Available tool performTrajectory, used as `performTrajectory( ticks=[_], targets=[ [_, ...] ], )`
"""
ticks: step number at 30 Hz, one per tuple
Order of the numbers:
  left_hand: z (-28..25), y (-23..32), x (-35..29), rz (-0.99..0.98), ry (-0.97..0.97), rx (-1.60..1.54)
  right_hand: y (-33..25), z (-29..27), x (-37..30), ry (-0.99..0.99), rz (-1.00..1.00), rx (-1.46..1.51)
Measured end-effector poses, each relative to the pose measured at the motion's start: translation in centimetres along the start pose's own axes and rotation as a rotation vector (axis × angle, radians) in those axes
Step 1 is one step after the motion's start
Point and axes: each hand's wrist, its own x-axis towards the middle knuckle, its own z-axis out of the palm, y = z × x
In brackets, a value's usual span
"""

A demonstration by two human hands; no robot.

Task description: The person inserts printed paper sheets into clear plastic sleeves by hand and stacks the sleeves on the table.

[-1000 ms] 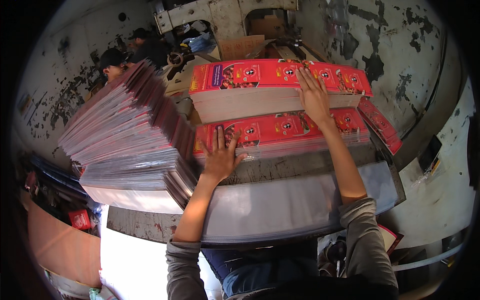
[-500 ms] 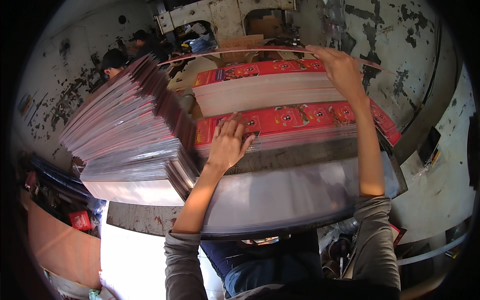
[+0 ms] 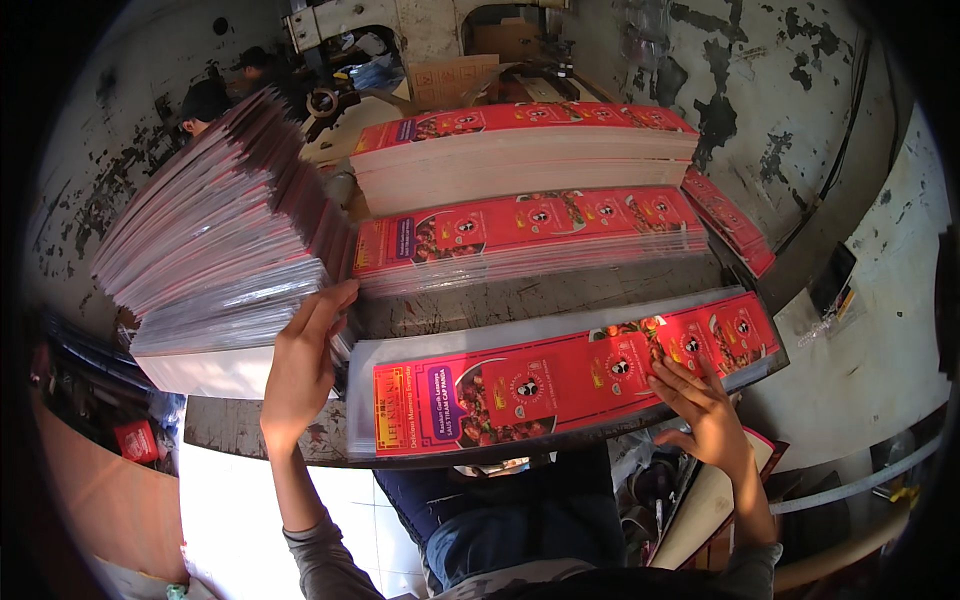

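A long red printed strip (image 3: 580,385) lies on a pile of clear plastic sleeves (image 3: 375,352) along the front of the work table. My right hand (image 3: 700,410) rests on the strip's right end, fingers spread. At the front right corner of a tall, fanned stack of plastic-covered sheets (image 3: 215,230), my left hand (image 3: 303,355) has its fingers stretched out, apparently touching the edge. Farther back lies a low stack of red strips (image 3: 540,225). Behind that stands a thicker stack of strips (image 3: 530,165) with pale sides.
Another red strip (image 3: 730,220) lies at the table's right end. A cardboard box (image 3: 455,80) and a tape roll (image 3: 322,101) are at the back. Two people in dark caps sit at the far left. A dark phone-like object (image 3: 833,280) lies at right.
The red strip my right hand held up at the back now lies flat on the front sleeves. My left hand moved off the low stack, leftward to the tall stack's corner.
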Motion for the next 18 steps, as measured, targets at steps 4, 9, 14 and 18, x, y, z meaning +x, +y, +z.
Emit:
performTrajectory(
  ticks=[4,9,14,18],
  targets=[
    [2.6,2.4,-4.0,-0.100,0.114,0.087,-1.5,-1.7,2.2,0.410,0.059,0.028],
    [6.2,4.7,-5.4,0.038,0.042,0.010,-2.4,1.4,4.7,0.007,-0.064,-0.186],
    [6.0,3.7,-5.3,0.010,-0.105,0.187,-4.0,-0.4,6.1,0.209,0.002,-0.213],
    [6.2,1.0,-4.1,-0.047,-0.124,0.269,-2.5,1.8,7.3,0.045,-0.022,-0.090]
  ],
)
